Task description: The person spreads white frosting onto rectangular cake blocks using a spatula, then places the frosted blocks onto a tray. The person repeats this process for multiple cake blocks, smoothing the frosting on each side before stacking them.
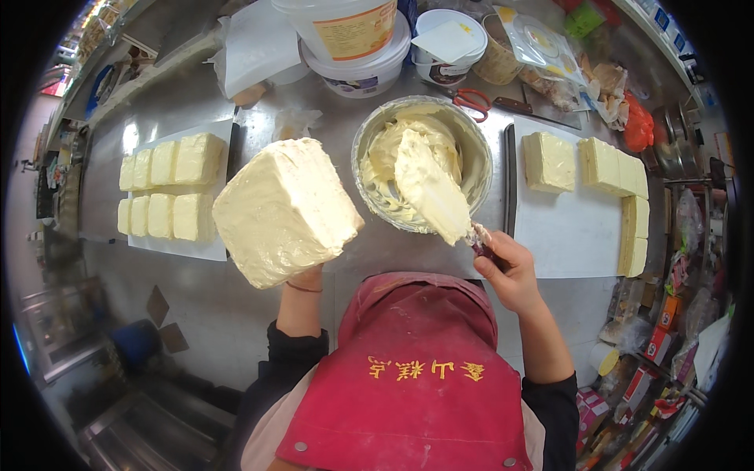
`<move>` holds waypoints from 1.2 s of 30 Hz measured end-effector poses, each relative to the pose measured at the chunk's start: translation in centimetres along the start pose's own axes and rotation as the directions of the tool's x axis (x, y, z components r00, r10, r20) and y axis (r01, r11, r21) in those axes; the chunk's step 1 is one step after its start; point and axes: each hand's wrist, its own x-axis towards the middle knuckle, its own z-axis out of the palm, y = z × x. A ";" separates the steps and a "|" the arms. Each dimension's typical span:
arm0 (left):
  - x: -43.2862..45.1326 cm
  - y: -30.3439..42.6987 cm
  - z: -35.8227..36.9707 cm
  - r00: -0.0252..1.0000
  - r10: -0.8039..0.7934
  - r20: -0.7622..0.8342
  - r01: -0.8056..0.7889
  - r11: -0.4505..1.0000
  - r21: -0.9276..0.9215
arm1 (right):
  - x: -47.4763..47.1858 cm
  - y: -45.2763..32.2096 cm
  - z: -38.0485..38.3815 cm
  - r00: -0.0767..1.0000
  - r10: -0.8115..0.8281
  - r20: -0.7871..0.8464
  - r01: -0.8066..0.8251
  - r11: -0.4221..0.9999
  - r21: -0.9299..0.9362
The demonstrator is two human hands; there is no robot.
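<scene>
A square cake block coated in pale yellow cream (271, 215) is held up on my left hand (307, 275), which is mostly hidden beneath it. My right hand (508, 269) grips the dark handle of a spatula (433, 191); its blade is thickly covered with cream and lies over the near side of a metal bowl (481, 206). Inside the bowl is more pale yellow cream (383, 150). Several coated blocks (197, 159) stand in two rows on a paper-lined tray (177, 250) at the left. More coated blocks (549, 162) stand on another paper-lined tray (565, 247) at the right.
Behind the bowl are stacked white plastic tubs (356, 65), a smaller white bucket (450, 50), red-handled scissors (473, 103) and a knife with a brown handle (512, 105). A red plastic bag (638, 123) lies at the back right. Boxes fill shelves on the right.
</scene>
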 end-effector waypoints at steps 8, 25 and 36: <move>-0.2 -2.6 0.5 1.000 0.007 0.023 -0.016 0.912 0.410 | -0.6 0.6 2.0 0.968 -0.252 -0.014 0.252 0.967 0.022; -2.1 -4.4 1.0 0.994 -0.061 -0.095 0.095 0.905 0.414 | 6.0 1.9 0.1 0.974 -0.077 -0.215 0.026 0.973 -0.230; -3.1 -0.2 0.6 0.995 -0.011 -0.102 0.042 0.948 0.314 | 3.6 3.2 -0.6 0.967 0.253 0.020 -0.151 0.634 -0.758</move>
